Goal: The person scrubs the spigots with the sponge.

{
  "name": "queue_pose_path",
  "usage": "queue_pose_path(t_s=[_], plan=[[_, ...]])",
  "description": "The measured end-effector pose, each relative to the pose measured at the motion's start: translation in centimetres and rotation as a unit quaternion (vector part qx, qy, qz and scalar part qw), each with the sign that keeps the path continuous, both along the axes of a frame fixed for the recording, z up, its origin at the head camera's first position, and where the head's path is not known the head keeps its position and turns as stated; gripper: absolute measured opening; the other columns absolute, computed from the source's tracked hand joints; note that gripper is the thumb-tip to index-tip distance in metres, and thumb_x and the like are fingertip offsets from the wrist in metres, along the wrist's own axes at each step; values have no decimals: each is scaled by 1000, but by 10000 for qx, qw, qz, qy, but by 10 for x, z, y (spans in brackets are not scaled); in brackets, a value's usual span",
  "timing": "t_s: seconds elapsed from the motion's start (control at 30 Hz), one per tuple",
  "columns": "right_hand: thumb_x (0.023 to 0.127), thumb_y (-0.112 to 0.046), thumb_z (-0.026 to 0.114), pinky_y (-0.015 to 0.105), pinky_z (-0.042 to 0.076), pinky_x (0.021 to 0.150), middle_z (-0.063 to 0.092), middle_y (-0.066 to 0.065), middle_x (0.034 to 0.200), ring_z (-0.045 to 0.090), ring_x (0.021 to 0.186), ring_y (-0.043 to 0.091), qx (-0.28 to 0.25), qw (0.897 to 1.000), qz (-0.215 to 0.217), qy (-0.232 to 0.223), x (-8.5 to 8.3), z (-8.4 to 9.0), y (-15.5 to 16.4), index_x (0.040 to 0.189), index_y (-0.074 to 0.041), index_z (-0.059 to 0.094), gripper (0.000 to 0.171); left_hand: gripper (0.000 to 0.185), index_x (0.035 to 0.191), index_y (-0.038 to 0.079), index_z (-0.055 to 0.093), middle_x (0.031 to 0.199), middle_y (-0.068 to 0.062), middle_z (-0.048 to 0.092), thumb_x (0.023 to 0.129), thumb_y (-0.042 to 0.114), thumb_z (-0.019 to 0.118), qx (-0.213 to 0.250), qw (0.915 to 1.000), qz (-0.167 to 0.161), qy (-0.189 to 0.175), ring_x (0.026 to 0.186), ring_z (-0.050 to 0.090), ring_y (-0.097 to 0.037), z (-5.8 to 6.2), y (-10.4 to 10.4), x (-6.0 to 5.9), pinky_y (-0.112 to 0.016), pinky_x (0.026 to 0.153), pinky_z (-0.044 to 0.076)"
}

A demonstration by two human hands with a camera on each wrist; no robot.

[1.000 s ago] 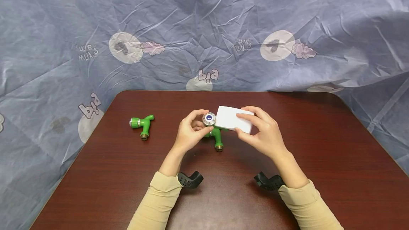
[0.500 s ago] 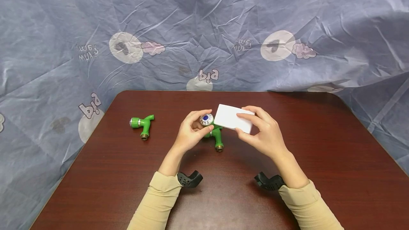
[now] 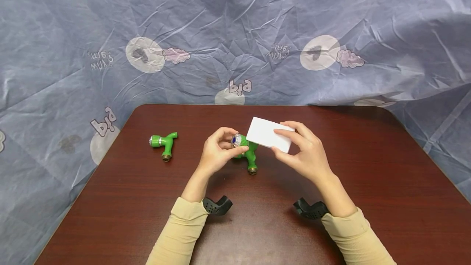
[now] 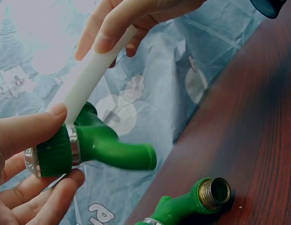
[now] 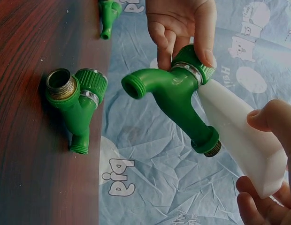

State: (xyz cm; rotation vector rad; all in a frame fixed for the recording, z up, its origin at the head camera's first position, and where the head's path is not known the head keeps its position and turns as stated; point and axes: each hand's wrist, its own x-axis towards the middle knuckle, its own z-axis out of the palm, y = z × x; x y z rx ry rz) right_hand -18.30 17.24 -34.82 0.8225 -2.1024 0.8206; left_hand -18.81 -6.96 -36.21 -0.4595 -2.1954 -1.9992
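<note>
My left hand (image 3: 215, 154) holds a green plastic water tap (image 5: 178, 93) by its ribbed knob (image 4: 54, 152), thumb on one side and fingers beneath. The knob's silver cap with a blue centre faces left in the head view. Between thumb and fingers, my right hand (image 3: 307, 154) grips a white block that looks like a melamine sponge (image 3: 266, 134). One end of this block lies against the tap near the knob and silver collar, close to my left thumb tip. In the head view the block hides part of the held tap.
A second green tap (image 5: 75, 110) lies on the dark red wooden table (image 3: 272, 232) just below the hands. Farther left lies a third tap (image 3: 167, 144). Behind the table hangs a wrinkled grey-blue cloth (image 3: 206, 32). Black wrist mounts (image 3: 218, 206) sit at both cuffs.
The held tap has turned in my left hand, its cap swinging from facing the head camera to facing left. The white block has shifted slightly upward and tilted more.
</note>
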Motion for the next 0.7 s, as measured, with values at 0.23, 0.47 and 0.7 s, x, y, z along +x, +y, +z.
queue_pose_path(t_s=[0.23,0.47,0.7], plan=[[67,-20,77,22,41,80,61,8,112,58,100,24,56,10000,-43,-70,1,1,0,102,-9,72,37,40,94,-6,60,83,-16,65,62,-4,83,4,9995,151,-288,76,64,-24,15,1,10,-22,63,49],[66,-14,78,21,41,79,62,7,111,59,97,23,-95,9999,89,-32,1,-1,-3,102,-11,72,37,41,100,-6,61,84,-15,65,64,-6,81,170,9989,-76,-425,71,64,-21,11,1,8,-21,55,44],[67,-18,80,26,44,76,62,6,111,60,98,22,-11,9997,192,-117,2,-3,-7,103,-13,71,38,38,100,-10,64,83,-9,65,65,-8,80,456,9986,-139,-211,67,63,-19,9,1,6,-20,58,51]])
